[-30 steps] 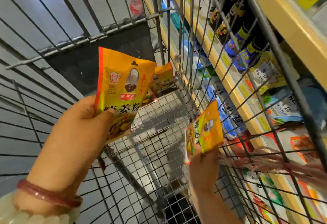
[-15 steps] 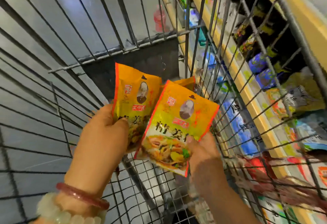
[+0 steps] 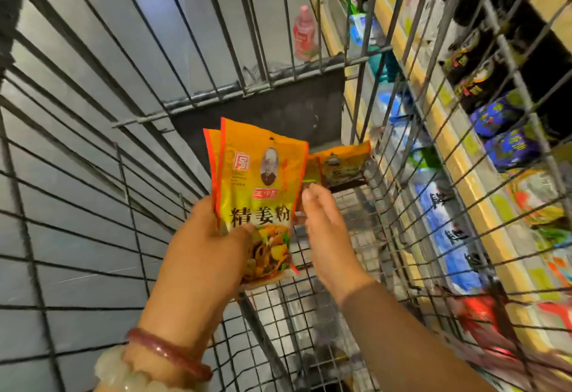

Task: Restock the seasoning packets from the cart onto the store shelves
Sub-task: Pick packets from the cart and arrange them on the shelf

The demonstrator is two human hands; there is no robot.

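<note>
A: Risk entry. The left hand (image 3: pixel 213 246) holds two seasoning packets (image 3: pixel 258 193) fanned upright above the cart floor (image 3: pixel 349 227); the thumb pins the front one low on its face, and the rear one shows only as an orange strip at the left edge. The thumb bears only on the front packet. If it eases, the packets could slide apart and drop back to the mesh.

B: Noted. The other hand?

A: The right hand (image 3: pixel 325 230) carries nothing. Its grip is loose, fingers relaxed and reaching forward, fingertips (image 3: pixel 309 195) just beside the right edge of the held packets and directed at more packets (image 3: pixel 339 164) lying against the far right corner of the cart (image 3: pixel 102 187). Whether the fingertips touch them cannot be told.

B: Hazard on that reach?

A: Judgement only: those packets sit close to the wire side (image 3: pixel 399 205), so fingers may catch the mesh, or a packet may snag there on lifting. Adding a third to the left-hand fan would loosen the hold further.

B: Pose of the arms?

A: Both forearms extend forward into the cart, the left wrist wearing bracelets (image 3: pixel 161 357). The store shelves (image 3: pixel 464 156) lie beyond the right wire side; nothing held is near them yet.
</note>
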